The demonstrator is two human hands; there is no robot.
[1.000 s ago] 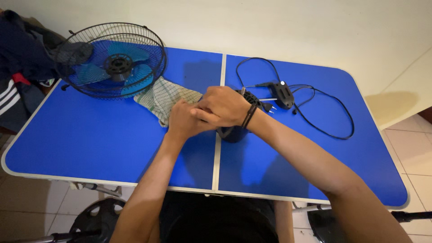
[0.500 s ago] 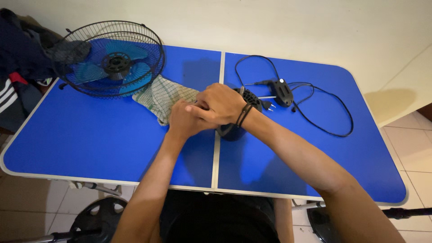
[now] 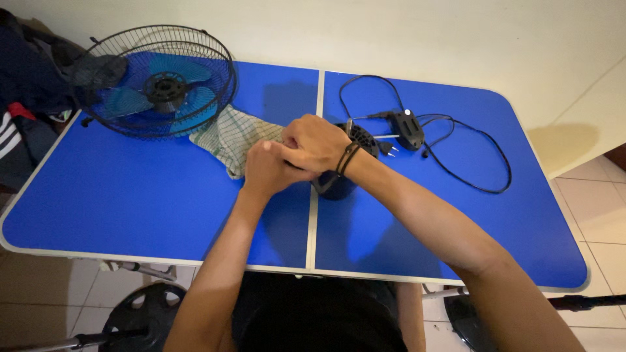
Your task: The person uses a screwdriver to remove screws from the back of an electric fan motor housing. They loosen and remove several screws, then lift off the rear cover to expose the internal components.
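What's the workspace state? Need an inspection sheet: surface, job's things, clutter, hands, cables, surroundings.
Surface: blue folding table, seam down the middle.
Job's things: black motor housing at the seam, under both hands; checked cloth beside it, partly under the left hand.
Clutter: fan cage with blue blades, far left corner.
Hands: left hand and right hand clasped together over the housing; grip hidden.
Cables: black cord looped loose on the right half, with a switch box and plug.
Surroundings: clothes piled at left, tiled floor, pale wall.
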